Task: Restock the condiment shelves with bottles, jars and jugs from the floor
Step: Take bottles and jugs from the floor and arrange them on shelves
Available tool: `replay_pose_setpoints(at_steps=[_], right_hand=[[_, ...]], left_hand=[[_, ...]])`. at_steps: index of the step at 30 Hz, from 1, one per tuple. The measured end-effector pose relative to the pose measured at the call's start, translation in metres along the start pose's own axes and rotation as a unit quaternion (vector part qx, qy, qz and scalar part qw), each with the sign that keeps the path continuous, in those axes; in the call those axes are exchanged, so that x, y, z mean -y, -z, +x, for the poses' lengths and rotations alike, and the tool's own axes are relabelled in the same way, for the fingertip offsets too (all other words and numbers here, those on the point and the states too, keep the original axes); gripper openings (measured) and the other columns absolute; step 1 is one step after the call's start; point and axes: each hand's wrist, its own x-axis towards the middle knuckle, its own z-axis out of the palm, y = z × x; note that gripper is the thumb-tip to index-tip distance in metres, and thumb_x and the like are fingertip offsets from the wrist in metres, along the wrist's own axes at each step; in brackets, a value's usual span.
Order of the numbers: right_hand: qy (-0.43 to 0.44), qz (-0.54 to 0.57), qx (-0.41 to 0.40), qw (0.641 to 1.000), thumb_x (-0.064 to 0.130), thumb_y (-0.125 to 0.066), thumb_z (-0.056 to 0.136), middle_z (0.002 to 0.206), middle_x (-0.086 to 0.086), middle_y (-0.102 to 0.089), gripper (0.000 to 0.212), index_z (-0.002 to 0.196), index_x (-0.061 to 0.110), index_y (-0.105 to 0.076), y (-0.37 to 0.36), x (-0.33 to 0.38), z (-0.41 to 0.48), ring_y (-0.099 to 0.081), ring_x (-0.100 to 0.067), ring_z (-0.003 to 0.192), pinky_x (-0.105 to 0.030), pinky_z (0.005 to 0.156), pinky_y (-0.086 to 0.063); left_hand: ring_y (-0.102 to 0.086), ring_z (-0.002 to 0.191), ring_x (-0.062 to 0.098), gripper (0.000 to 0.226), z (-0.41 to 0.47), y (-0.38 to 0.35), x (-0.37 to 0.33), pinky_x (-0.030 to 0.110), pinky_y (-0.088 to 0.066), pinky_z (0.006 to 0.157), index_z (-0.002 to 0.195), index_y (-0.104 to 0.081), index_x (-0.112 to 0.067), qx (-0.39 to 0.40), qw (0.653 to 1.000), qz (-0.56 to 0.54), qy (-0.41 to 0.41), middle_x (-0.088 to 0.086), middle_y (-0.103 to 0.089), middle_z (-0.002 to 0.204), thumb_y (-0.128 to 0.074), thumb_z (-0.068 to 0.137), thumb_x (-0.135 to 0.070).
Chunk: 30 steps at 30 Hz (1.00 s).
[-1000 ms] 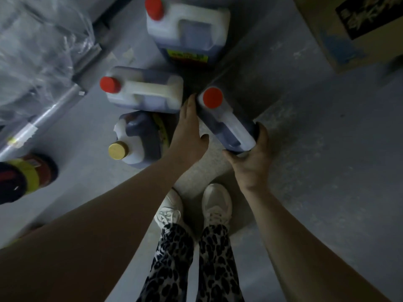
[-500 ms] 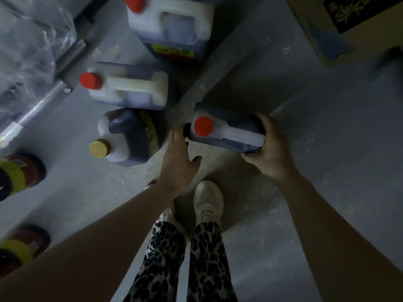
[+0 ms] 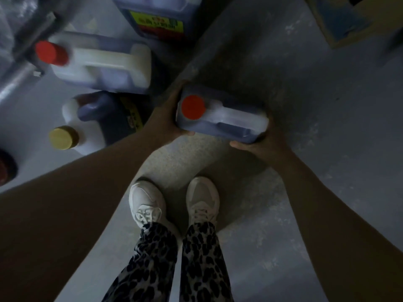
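A dark-filled plastic jug with a red cap and a white handle is held above the floor between both hands. My left hand grips its cap end, thumb under the near edge. My right hand grips the opposite end from below. Three more jugs stand on the floor to the left: a red-capped jug, a yellow-capped jug and a large labelled jug at the top.
A metal shelf post runs along the upper left. A dark jar sits at the left edge. A cardboard box stands at the top right. My two feet in white shoes stand below the jug.
My left hand has closed onto the jug's cap end, where before it only hovered beside it. The jug has turned more level and come nearer my feet.
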Motion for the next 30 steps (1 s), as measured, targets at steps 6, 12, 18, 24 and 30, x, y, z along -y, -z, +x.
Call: replay_pose_setpoints(at_steps=[6,12,18,24,30], right_hand=[[-0.035,0.127,0.112,0.985,0.019,-0.089,0.068,0.144,0.006,-0.055,0.091,0.147,0.025,-0.045,0.022,0.017,0.000,-0.053,-0.014,0.132,-0.047,0.109,-0.045],[-0.081,0.280,0.160,0.943,0.010,-0.076,0.076,0.141,0.006,-0.058,0.079,0.147,0.024,-0.045,0.023,0.028,-0.047,-0.057,-0.013,0.128,-0.040,0.104,-0.051],[-0.144,0.402,0.133,0.895,0.014,-0.067,0.083,0.124,-0.004,-0.071,0.050,0.132,0.016,-0.059,0.009,0.037,-0.094,-0.067,-0.022,0.114,-0.029,0.085,-0.058],[-0.161,0.410,0.099,0.892,0.032,-0.078,0.081,0.123,-0.005,-0.071,0.053,0.130,0.019,-0.063,0.010,0.080,-0.147,-0.068,-0.022,0.112,-0.024,0.080,-0.057],[-0.139,0.395,0.077,0.905,0.034,-0.076,0.083,0.125,-0.010,-0.069,0.056,0.133,0.013,-0.062,0.027,0.151,-0.196,-0.066,-0.027,0.117,-0.039,0.094,-0.055]], left_hand=[[-0.037,0.138,0.013,0.099,-0.014,0.009,-0.017,0.017,-0.035,0.105,0.151,-0.030,-0.010,0.072,0.996,-0.058,-0.004,0.007,-0.039,0.153,-0.086,0.070,-0.011],[-0.049,0.104,-0.023,0.083,-0.049,0.015,-0.023,0.002,-0.043,0.083,0.144,-0.031,-0.032,0.175,0.967,-0.172,0.069,-0.024,-0.050,0.126,-0.079,0.079,-0.011],[-0.064,0.112,0.019,0.060,-0.095,0.016,-0.041,0.029,-0.054,0.094,0.131,-0.049,-0.029,0.153,0.942,-0.256,0.156,0.001,-0.067,0.119,-0.081,0.080,-0.024],[-0.066,0.112,0.024,0.089,-0.149,0.046,-0.065,0.050,-0.049,0.102,0.135,-0.051,-0.034,0.156,0.931,-0.272,0.185,0.002,-0.067,0.126,-0.074,0.056,-0.065],[-0.071,0.100,0.013,0.076,-0.196,0.096,-0.103,0.034,-0.057,0.086,0.123,-0.055,-0.038,0.149,0.927,-0.294,0.180,-0.008,-0.072,0.116,-0.075,0.056,-0.067]])
